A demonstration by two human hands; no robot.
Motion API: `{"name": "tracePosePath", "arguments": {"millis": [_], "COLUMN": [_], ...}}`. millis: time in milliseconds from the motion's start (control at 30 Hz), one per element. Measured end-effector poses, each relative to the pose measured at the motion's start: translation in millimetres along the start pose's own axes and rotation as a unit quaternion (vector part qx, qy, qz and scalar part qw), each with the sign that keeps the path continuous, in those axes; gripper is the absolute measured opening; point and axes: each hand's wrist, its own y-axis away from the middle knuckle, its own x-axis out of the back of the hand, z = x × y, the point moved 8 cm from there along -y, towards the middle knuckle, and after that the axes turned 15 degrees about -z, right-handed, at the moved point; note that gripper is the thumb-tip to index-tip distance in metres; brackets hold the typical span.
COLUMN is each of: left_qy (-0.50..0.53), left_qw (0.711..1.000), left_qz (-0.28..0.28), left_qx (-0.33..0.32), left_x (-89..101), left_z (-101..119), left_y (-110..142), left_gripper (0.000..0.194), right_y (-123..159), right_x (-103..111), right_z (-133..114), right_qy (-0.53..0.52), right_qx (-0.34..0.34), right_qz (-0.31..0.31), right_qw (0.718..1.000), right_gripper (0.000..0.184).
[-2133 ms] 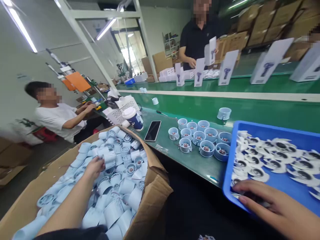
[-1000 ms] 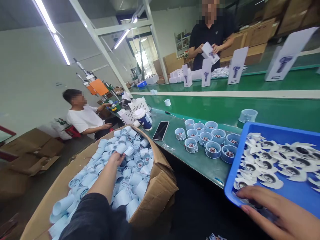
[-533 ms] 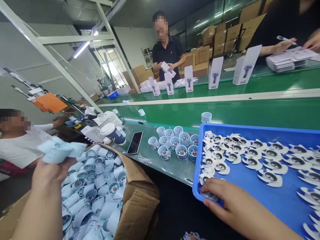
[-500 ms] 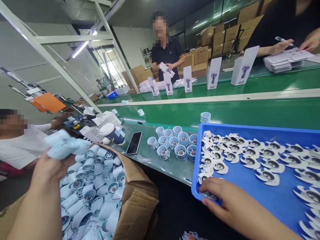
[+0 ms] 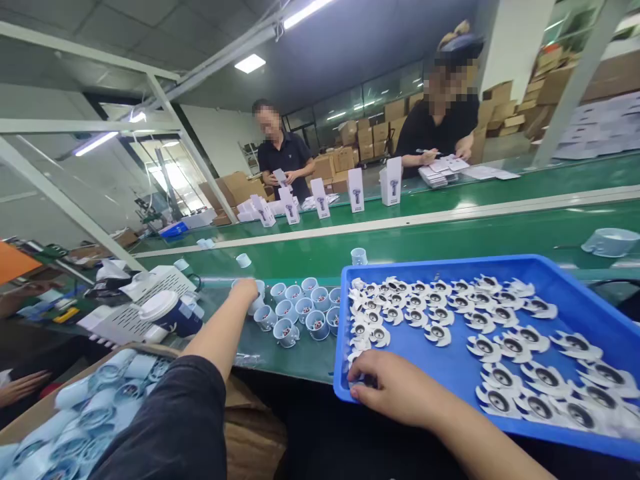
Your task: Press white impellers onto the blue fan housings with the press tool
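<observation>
My left hand (image 5: 244,292) is closed over the green worktop, left of the grouped housings. Light-blue round plastic housings (image 5: 258,297) show at its fingers, partly hidden by the hand. To its right, several such housings (image 5: 287,332) stand upright in rows, with small red-and-metal parts inside. My right hand (image 5: 387,383) is curled at the near left corner of a blue tray (image 5: 425,373). Its fingers cover what looks like a fan blade, whose dark hub partly shows. White fan blades (image 5: 437,333) lie across the tray in uneven rows.
At lower left is a cardboard box holding many light-blue housings (image 5: 95,407). A lidded paper cup (image 5: 170,313) stands by a white perforated casing (image 5: 140,303). Beyond runs a green conveyor (image 5: 450,237) with white printed boxes (image 5: 356,191). Two people work across it; another person's hand (image 5: 25,388) is at far left.
My left hand has moved from above the cardboard box to the worktop beside the rows, carrying light-blue housings. My right hand stays at the tray corner. The view has swung right.
</observation>
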Motion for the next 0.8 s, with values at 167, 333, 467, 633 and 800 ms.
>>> {"name": "tracePosePath", "arguments": {"millis": [167, 333, 467, 633, 800], "left_qy": [-0.021, -0.029, -0.05, -0.08, -0.082], "left_qw": [1.0, 0.997, 0.996, 0.992, 0.97], "left_qz": [-0.018, -0.026, -0.038, -0.062, -0.012], "left_qx": [0.011, 0.062, 0.069, 0.069, 0.227], "left_x": [-26.7, -37.0, -32.2, 2.0, 73.0], "left_z": [-3, -38, -43, -48, -137], "left_y": [-2, 16, 29, 69, 182], "left_gripper": [0.032, 0.033, 0.035, 0.034, 0.044], "right_y": [0, -1, -1, -2, -1], "right_x": [0, -4, -5, -7, -16], "right_z": [1, 1, 2, 3, 29], "right_qy": [-0.008, 0.002, 0.008, 0.006, 0.071], "right_qx": [0.005, 0.0, -0.006, -0.006, 0.026], "right_qz": [0.005, -0.026, -0.04, -0.059, -0.021], "right_qw": [1.0, 1.0, 0.999, 0.998, 0.997], "right_gripper": [0.016, 0.019, 0.021, 0.03, 0.038]}}
